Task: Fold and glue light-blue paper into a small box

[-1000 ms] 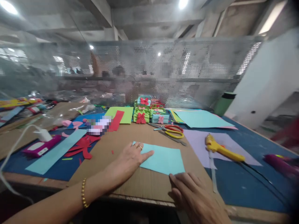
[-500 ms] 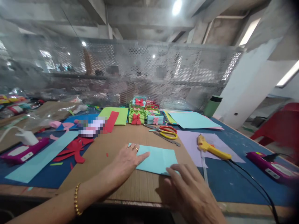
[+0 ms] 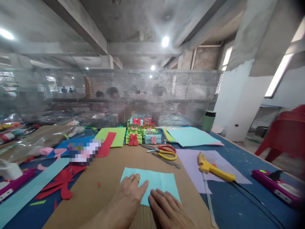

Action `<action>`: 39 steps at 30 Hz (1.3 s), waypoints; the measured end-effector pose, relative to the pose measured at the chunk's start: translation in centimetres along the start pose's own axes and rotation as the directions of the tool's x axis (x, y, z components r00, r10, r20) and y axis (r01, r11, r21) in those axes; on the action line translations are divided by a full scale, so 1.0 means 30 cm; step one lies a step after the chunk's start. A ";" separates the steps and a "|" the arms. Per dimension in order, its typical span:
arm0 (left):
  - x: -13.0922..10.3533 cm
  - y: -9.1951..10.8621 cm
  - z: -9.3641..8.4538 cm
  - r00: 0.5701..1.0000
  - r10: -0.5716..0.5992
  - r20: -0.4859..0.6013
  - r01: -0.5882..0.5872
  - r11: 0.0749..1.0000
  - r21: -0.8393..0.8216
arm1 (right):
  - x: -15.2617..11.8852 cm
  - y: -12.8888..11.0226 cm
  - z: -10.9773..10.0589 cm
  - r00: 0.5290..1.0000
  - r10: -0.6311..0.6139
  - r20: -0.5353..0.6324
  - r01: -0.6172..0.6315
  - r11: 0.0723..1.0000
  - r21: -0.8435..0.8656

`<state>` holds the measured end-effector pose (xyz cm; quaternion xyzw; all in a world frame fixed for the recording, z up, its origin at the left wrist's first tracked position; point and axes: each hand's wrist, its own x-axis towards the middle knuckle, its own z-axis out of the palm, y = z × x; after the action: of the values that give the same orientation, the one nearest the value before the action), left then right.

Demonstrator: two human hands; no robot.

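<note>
A light blue craft sheet (image 3: 156, 178) lies on the brown cardboard (image 3: 105, 175) in front of me. My left hand (image 3: 130, 195) rests on its left part, palm down, thumb stretched out to the right; a ring shows on one finger. Flat along the sheet's near edge lie the fingers of my right hand (image 3: 168, 206), fairly close together and extended. Neither hand grips anything. Beyond the sheet are scissors (image 3: 168, 155) with red and yellow handles and a dark blade-like tool (image 3: 168, 160).
Small green and light blue boxes with bows (image 3: 134, 139) stand at the back. At right are a yellow glue gun (image 3: 215, 171) on a lilac sheet (image 3: 188, 162), and a purple power strip (image 3: 277, 187). Red scraps (image 3: 64, 181) and a long light blue strip (image 3: 35, 187) lie left.
My right hand has moved left along the sheet's near edge, closer to my left hand, its fingers now flatter. My left hand stays on the sheet. The view has tilted up.
</note>
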<state>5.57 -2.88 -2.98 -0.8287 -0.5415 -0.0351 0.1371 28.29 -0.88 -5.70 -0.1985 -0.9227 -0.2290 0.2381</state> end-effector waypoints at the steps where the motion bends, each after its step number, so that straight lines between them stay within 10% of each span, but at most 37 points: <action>1: -0.005 0.015 -0.010 0.999 -0.036 0.034 0.038 0.997 -0.065 | 0.002 -0.004 -0.001 1.000 0.002 0.001 -0.002 1.000 0.015; 9: -0.003 0.055 -0.083 0.928 -0.328 0.177 0.372 0.791 -0.486 | 0.004 -0.043 -0.032 0.990 0.112 0.087 -0.123 0.982 0.140; 22: -0.001 0.059 -0.099 0.937 -0.309 0.163 0.348 0.776 -0.526 | 0.018 -0.056 -0.088 0.977 0.125 0.172 -0.152 0.976 0.158; 39: -0.006 0.033 -0.147 0.915 -0.298 0.273 0.404 0.685 -0.607 | 0.003 -0.053 -0.061 0.984 0.176 -0.008 -0.168 0.952 0.257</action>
<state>6.79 -4.57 1.02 -0.7044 -0.6525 -0.1833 -0.2109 28.10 -3.10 -4.75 -0.2422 -0.9199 -0.0898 0.2950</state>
